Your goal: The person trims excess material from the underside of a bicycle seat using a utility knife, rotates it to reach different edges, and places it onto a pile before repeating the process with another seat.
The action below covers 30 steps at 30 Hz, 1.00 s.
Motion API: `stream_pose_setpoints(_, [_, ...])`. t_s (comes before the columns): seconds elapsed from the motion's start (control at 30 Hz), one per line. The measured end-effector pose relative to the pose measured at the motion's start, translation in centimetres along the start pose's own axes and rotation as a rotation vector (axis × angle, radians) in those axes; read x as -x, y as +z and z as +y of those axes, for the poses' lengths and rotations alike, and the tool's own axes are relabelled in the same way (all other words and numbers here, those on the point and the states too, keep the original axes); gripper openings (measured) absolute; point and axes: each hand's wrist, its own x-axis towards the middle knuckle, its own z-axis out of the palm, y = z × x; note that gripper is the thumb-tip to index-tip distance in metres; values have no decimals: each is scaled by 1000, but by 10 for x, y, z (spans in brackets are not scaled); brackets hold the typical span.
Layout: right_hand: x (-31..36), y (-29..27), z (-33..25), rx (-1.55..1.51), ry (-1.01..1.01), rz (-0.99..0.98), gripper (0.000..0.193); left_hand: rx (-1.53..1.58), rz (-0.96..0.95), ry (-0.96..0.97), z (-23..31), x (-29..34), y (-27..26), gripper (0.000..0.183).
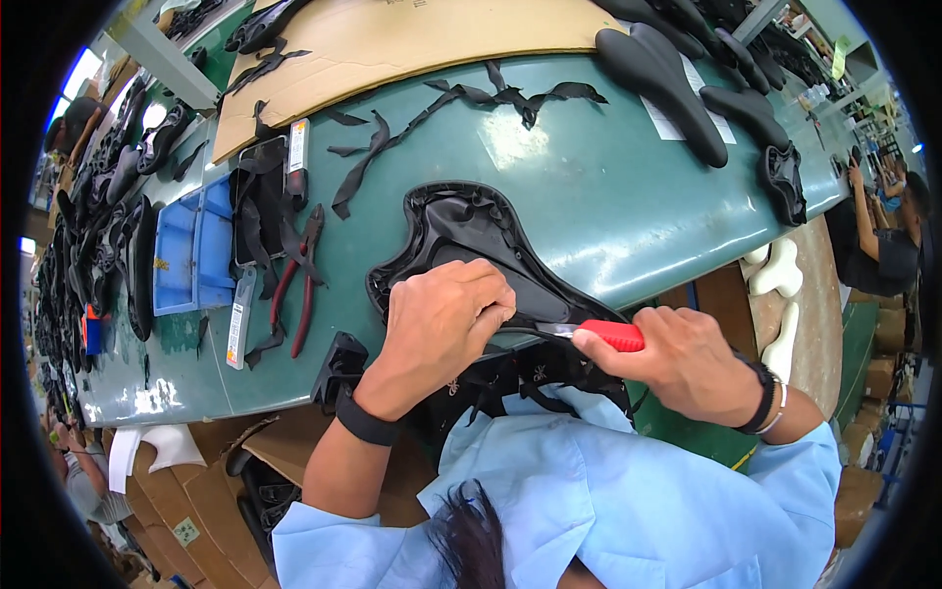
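A black bicycle saddle (469, 218) lies underside up at the near edge of the green table, its wide end to the left and its nose to the right. Over its near rim, my left hand (442, 312) is closed in a pinch; what is between the fingertips is hidden. My right hand (692, 361) grips a red utility knife (614, 336). The knife's blade points left and touches or nearly touches the saddle's near rim, a short way right of my left fingertips.
Red-handled pliers (292, 285), a blue bin (194, 245) and another box cutter (240, 319) lie on the left. Black trimmed strips (368, 162) are scattered beyond the saddle. Finished saddles (662, 88) rest at the far right, beside a cardboard sheet (422, 39). Other people work farther off.
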Motion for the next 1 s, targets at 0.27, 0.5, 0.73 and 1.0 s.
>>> stream_pose_setpoints(0.27, [26, -24, 26, 101, 115, -137, 68, 55, 84, -249, 34, 7, 19, 6])
stream_pose_setpoints(0.5, [13, 32, 2, -994, 480, 368, 60, -94, -273, -74, 29, -39, 16, 13])
stream_pose_setpoints(0.73, [-31, 57, 4, -1240, 614, 520, 54, 373, -184, -353, 5, -63, 28, 11])
stream_pose_setpoints(1.0, [-20, 39, -10, -1166, 600, 248, 51, 627, -32, -518, 3, -68, 35, 10])
